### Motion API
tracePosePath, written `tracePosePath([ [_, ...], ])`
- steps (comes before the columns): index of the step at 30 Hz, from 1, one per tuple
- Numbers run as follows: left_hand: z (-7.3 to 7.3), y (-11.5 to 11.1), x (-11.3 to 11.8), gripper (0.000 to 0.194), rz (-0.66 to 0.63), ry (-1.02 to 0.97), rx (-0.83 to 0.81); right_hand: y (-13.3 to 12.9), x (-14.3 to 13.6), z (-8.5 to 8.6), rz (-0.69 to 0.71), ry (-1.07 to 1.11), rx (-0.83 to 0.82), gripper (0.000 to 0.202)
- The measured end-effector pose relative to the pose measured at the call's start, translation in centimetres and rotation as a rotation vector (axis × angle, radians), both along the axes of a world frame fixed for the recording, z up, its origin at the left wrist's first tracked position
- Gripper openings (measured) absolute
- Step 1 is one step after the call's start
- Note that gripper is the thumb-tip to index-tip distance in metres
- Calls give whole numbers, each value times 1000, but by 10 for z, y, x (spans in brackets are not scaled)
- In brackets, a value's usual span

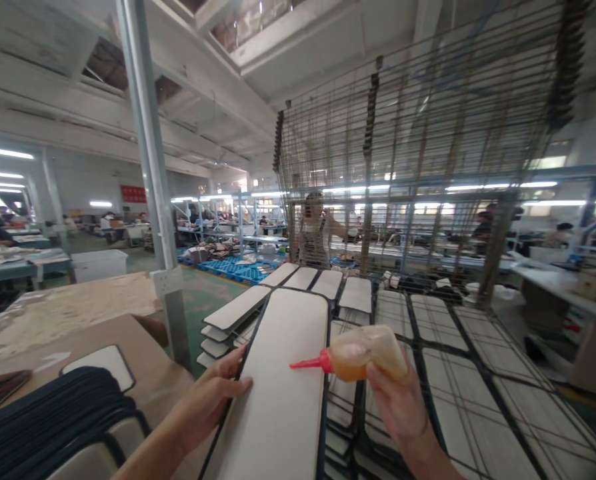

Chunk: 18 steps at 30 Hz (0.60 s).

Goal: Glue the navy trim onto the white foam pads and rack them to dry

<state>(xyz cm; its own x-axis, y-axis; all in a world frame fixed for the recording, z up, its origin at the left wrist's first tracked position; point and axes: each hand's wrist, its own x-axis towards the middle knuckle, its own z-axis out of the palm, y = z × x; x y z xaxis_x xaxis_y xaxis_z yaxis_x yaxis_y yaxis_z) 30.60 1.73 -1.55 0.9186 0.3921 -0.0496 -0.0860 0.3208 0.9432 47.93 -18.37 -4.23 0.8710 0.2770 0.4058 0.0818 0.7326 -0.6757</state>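
My left hand (221,389) grips the left edge of a long white panel (288,340) with dark edging and rounded corners, thumb on top and fingers underneath. The panel tilts up in front of me. In my right hand (401,407) is a clear squeeze bottle (368,352) with amber liquid, lying on its side. Its red nozzle (308,362) points left over the panel's face; whether the tip touches the surface I cannot tell. Similar white panels (471,383) lie in rows on wire racks behind and to the right.
At the left, a stack of dark-edged panels (53,420) stands on a brown-covered table (143,353). A metal post (161,167) rises beyond it. Raised wire racks (408,147) lean overhead at the right. A person (314,233) stands behind them.
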Motion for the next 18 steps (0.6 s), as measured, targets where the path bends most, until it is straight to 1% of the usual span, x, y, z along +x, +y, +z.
tracePosePath([
  [2, -1, 3, 8, 75, -1, 3, -6, -10, -13, -14, 83, -10, -48, 47],
  [4, -3, 6, 16, 81, 25, 11, -1, -19, -24, -25, 205, -29, -102, 55],
  [5, -3, 5, 20, 85, 39, 20, 2, -23, -25, -26, 238, -37, -121, 59],
  [6, -3, 4, 23, 87, 49, 27, 5, -25, -23, -24, 235, -43, -129, 62],
  [7, -4, 1, 26, 89, 53, 37, 5, -26, -16, -17, 198, -50, -127, 62],
  [8, -3, -3, 28, 89, 53, 44, 5, -25, -4, -6, 126, -51, -119, 61],
  [10, -2, -14, 33, 87, 34, 57, 3, -21, 26, 19, -16, -73, -55, 52],
  [12, 0, -25, 38, 83, 9, 65, 4, -17, 54, 39, -75, -80, -4, 49],
  [13, 2, -29, 40, 80, -3, 63, 4, -17, 63, 43, -90, -81, 7, 47],
  [14, 3, -32, 43, 78, -10, 55, 4, -18, 66, 42, -93, -82, 7, 47],
  [16, 5, -35, 50, 76, 4, 37, 8, -25, 60, 29, -54, -94, -27, 46],
  [17, 5, -34, 53, 77, 21, 36, 10, -31, 53, 20, -13, -105, -59, 47],
  [18, 6, -34, 56, 79, 40, 41, 12, -37, 46, 11, 70, -125, -105, 50],
])
